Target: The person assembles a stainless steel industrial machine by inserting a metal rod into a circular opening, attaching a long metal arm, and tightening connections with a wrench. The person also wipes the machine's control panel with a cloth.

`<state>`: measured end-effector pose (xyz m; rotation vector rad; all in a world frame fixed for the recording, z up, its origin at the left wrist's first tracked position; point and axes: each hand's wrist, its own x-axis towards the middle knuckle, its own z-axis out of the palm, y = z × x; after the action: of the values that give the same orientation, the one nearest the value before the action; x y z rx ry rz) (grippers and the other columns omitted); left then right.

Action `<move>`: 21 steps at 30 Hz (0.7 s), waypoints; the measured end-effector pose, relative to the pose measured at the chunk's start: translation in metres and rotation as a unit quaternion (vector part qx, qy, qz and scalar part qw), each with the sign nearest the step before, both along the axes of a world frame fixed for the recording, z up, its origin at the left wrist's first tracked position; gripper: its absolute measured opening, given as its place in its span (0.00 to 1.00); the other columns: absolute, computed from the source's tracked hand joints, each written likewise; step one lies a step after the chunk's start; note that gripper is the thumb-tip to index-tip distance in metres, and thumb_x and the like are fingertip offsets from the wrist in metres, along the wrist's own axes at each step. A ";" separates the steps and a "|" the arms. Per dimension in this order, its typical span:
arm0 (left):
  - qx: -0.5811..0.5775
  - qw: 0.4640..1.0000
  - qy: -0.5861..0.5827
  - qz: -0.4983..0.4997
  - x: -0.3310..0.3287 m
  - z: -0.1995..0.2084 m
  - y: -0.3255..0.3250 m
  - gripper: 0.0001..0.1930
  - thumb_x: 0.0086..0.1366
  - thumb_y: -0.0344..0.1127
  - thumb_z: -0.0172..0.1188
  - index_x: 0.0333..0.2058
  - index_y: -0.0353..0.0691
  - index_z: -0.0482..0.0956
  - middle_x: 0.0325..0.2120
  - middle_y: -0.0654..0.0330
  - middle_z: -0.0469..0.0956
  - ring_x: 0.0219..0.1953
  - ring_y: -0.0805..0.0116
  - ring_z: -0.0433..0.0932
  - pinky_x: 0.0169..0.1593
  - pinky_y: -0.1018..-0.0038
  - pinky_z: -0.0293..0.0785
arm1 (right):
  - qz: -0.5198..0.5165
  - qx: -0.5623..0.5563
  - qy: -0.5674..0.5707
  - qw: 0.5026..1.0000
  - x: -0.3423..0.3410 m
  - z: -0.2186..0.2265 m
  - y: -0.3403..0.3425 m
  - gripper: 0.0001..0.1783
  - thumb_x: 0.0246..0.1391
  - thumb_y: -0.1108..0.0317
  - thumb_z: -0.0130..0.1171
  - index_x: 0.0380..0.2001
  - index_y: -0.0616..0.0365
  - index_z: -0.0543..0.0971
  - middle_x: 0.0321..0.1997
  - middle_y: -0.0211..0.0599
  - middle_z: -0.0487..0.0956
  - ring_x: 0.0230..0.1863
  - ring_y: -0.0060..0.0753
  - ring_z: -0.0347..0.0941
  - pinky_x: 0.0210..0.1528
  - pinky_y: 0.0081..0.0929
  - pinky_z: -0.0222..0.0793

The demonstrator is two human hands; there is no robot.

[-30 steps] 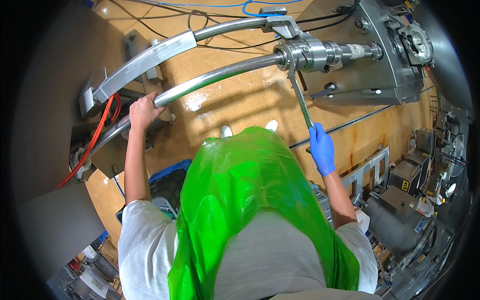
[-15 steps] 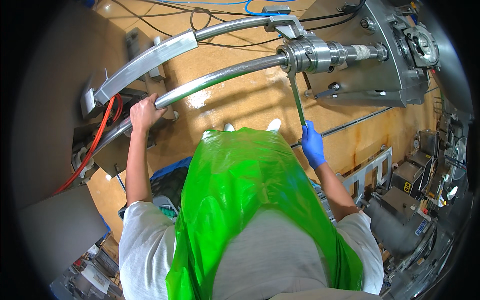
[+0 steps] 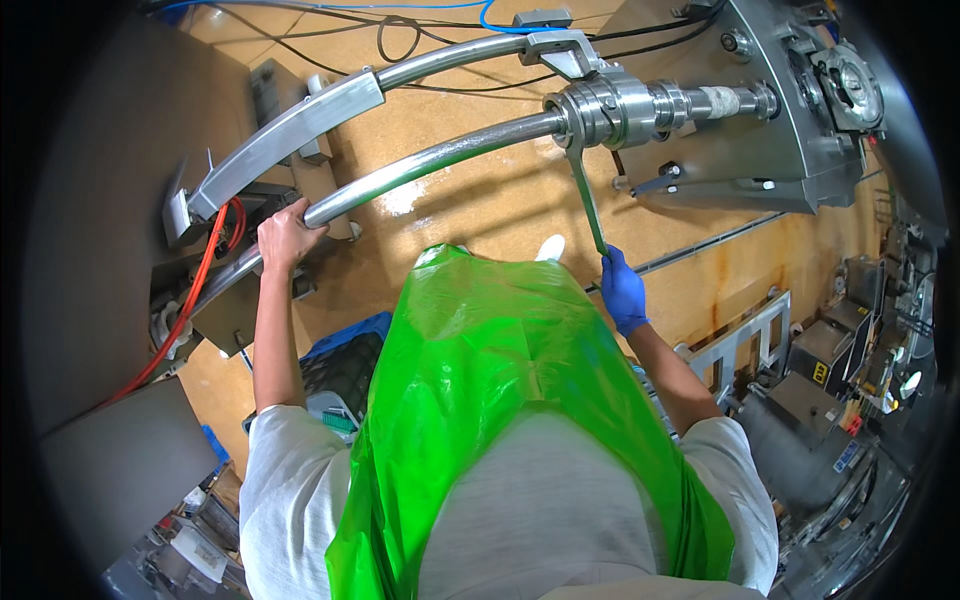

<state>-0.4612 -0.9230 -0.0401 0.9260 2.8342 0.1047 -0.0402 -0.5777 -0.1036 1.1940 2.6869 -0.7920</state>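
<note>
A long polished metal pipe (image 3: pixel 430 160) runs from the lower left up to a ringed steel coupling (image 3: pixel 615 110). My bare left hand (image 3: pixel 289 236) is wrapped round the pipe toward its left end. In my blue-gloved right hand (image 3: pixel 624 290) is the lower end of the handle of a long, flat spanner (image 3: pixel 588 200). The spanner's head sits against the coupling's left ring, where the pipe enters; its exact fit cannot be made out. Above the pipe, a parallel metal rail (image 3: pixel 460 58) carries a bracket (image 3: pixel 565 52) beside the coupling.
The coupling joins a steel machine (image 3: pixel 740 150) at the right. Orange hoses (image 3: pixel 190 310) hang beside a large metal cabinet (image 3: pixel 100 200) on the left. Dark cables cross the tan floor (image 3: pixel 450 220). A blue-edged crate (image 3: pixel 345 350) stands by my left arm, and a metal frame (image 3: pixel 745 340) beyond my right.
The coupling, spanner head and bracket appear slightly farther left, and my right hand a little lower. Both hands keep their grips.
</note>
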 end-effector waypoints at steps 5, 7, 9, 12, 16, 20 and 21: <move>0.025 1.000 0.011 -0.013 -0.003 -0.006 0.000 0.15 0.46 0.45 0.66 0.32 0.47 0.81 0.26 0.54 0.82 0.31 0.53 0.81 0.36 0.63 0.77 | 0.000 0.009 0.021 1.000 0.002 -0.001 0.000 0.15 0.65 0.60 0.44 0.53 0.48 0.68 0.31 0.53 0.79 0.33 0.61 0.76 0.34 0.52 0.70; 0.012 1.000 0.004 -0.011 -0.004 -0.006 -0.002 0.15 0.45 0.46 0.66 0.32 0.48 0.82 0.27 0.54 0.82 0.31 0.53 0.81 0.36 0.63 0.77 | -0.003 0.007 0.026 1.000 0.002 -0.003 -0.002 0.15 0.65 0.60 0.45 0.53 0.48 0.68 0.30 0.53 0.79 0.32 0.61 0.76 0.34 0.52 0.70; -0.002 1.000 -0.006 -0.007 -0.003 -0.004 -0.002 0.15 0.45 0.46 0.65 0.33 0.48 0.82 0.27 0.55 0.82 0.31 0.53 0.81 0.36 0.63 0.77 | -0.005 0.009 0.038 0.999 0.004 -0.006 -0.002 0.15 0.65 0.60 0.45 0.53 0.47 0.68 0.30 0.53 0.79 0.32 0.61 0.76 0.33 0.52 0.70; -0.002 1.000 0.007 -0.003 0.001 0.001 0.000 0.15 0.46 0.46 0.65 0.33 0.48 0.82 0.27 0.54 0.82 0.31 0.53 0.81 0.36 0.63 0.77 | 0.006 0.024 0.031 0.999 0.004 -0.006 -0.004 0.15 0.65 0.60 0.46 0.53 0.46 0.69 0.29 0.52 0.79 0.31 0.60 0.76 0.32 0.52 0.70; -0.004 1.000 0.005 -0.009 -0.003 -0.002 0.000 0.15 0.46 0.46 0.65 0.33 0.48 0.82 0.27 0.53 0.82 0.31 0.52 0.81 0.36 0.63 0.77 | -0.006 0.025 0.030 0.999 0.004 -0.005 -0.003 0.15 0.65 0.59 0.46 0.53 0.45 0.69 0.30 0.50 0.79 0.31 0.59 0.76 0.32 0.51 0.70; -0.024 1.000 -0.008 -0.002 -0.002 0.003 0.002 0.16 0.45 0.46 0.65 0.34 0.48 0.82 0.27 0.53 0.82 0.32 0.52 0.81 0.36 0.62 0.77 | -0.016 0.013 0.044 0.999 0.002 -0.003 -0.008 0.15 0.66 0.58 0.45 0.54 0.43 0.69 0.30 0.50 0.79 0.32 0.60 0.75 0.33 0.51 0.70; -0.030 1.000 -0.006 -0.001 -0.003 0.004 0.002 0.16 0.45 0.46 0.65 0.34 0.48 0.82 0.27 0.53 0.82 0.32 0.52 0.81 0.37 0.62 0.77 | -0.021 0.001 0.044 0.999 0.000 -0.001 -0.009 0.15 0.66 0.58 0.45 0.54 0.43 0.69 0.31 0.51 0.79 0.32 0.61 0.75 0.34 0.51 0.70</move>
<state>-0.4638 -0.9206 -0.0365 0.9127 2.8082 0.0247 -0.0401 -0.5862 -0.1047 1.2502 2.7417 -0.8671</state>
